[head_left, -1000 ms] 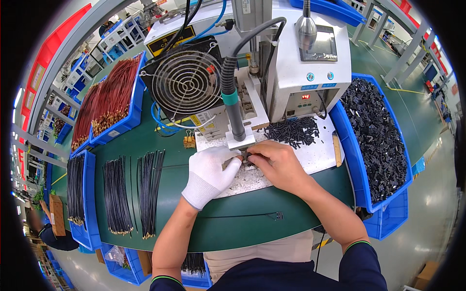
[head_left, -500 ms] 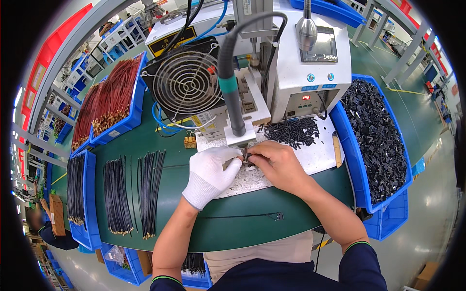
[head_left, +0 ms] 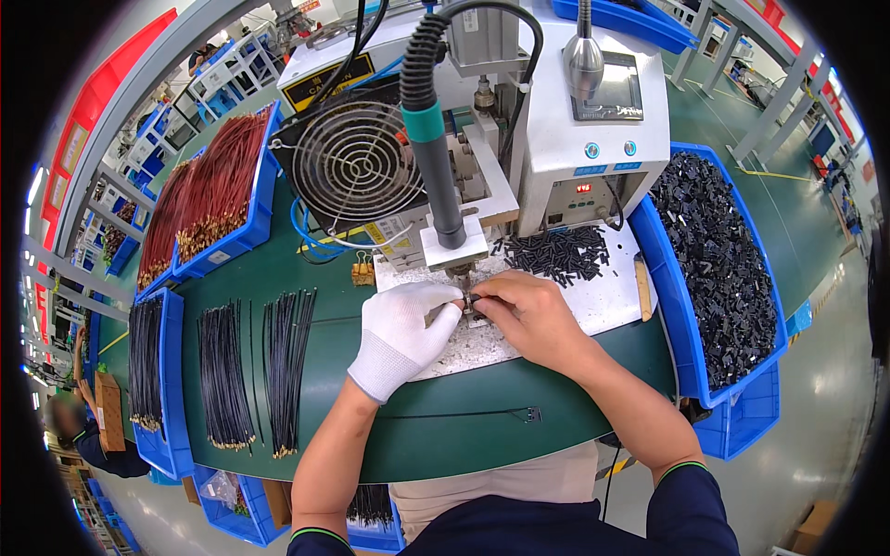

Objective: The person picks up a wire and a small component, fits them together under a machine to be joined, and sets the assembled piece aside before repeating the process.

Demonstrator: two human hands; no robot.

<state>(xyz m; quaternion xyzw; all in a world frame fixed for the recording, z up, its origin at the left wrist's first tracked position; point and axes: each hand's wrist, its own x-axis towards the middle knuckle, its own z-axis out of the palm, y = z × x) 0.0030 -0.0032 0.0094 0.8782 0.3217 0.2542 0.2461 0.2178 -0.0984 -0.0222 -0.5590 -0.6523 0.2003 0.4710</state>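
My left hand (head_left: pixel 397 335), in a white glove with bare fingertips, is closed beneath the machine's head. A thin black cable (head_left: pixel 336 321) trails leftward from it over the table. Close beside it, my bare right hand (head_left: pixel 530 315) pinches a small dark piece, partly hidden by the fingers. Both sets of fingertips meet at a small metal fixture (head_left: pixel 475 321). Just above them hangs a white block (head_left: pixel 454 245) that carries a soldering-iron-like handle (head_left: pixel 434 167) with a teal band.
Short black tubes (head_left: pixel 561 252) lie piled on the white plate, near a wooden-handled tool (head_left: pixel 642 289). Black parts fill a blue bin (head_left: pixel 669 320) at right. Bundled black cables (head_left: pixel 287 371) and a bin of red cables (head_left: pixel 264 199) are at left. A cable with a connector (head_left: pixel 531 414) lies in front.
The white block and banded handle have risen away from the fixture, showing more metal beneath the block. Both hands stay nearly in place.
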